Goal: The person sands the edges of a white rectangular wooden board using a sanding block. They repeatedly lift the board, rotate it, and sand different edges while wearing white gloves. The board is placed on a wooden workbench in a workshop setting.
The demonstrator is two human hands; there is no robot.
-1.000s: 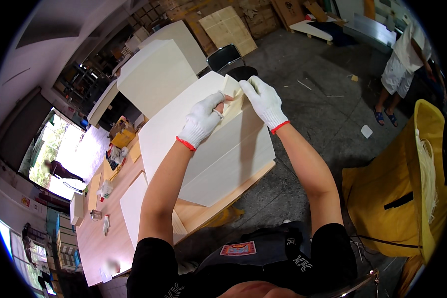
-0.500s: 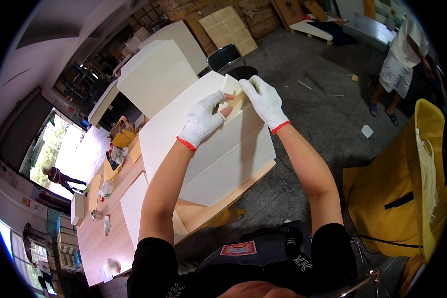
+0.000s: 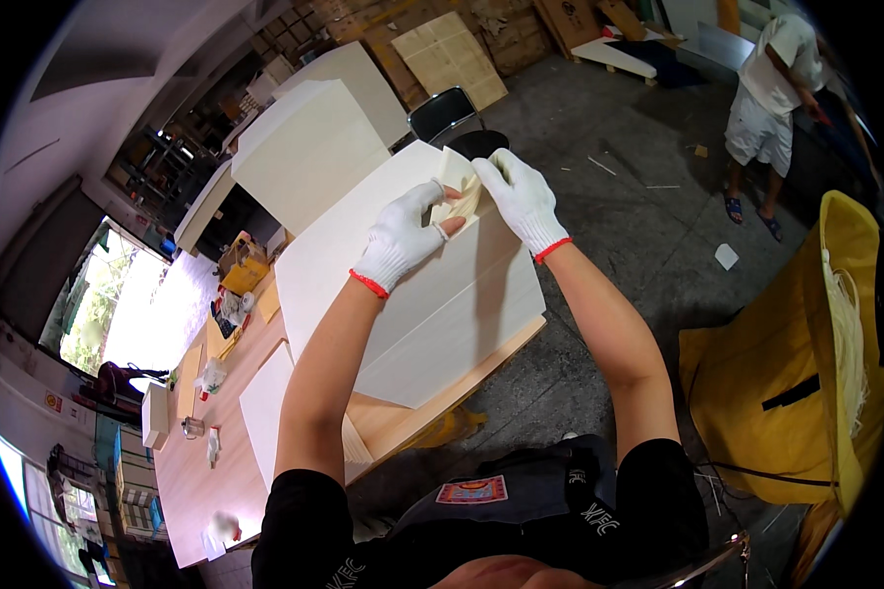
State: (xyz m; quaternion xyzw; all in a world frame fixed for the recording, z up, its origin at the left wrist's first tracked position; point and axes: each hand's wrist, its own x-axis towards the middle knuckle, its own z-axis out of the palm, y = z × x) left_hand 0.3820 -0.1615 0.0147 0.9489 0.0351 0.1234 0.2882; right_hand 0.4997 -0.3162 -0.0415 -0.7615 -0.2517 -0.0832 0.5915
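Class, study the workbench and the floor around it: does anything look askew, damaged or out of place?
One thing stands out: the big white panel under the left hand and right hand juts past the wooden workbench edge, partly unsupported. Small scraps litter the concrete floor. No damage shows.

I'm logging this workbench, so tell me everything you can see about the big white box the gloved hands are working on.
The box is large, flat and cream-white, apparently cardboard or thin board, with smooth plain faces and a long crease along its length. It lies tilted across the corner of the wooden table, one end overhanging the edge. At its far end a small flap stands folded up. The left hand and right hand, both in white gloves, pinch that flap from either side. Similar white boxes lie behind it.
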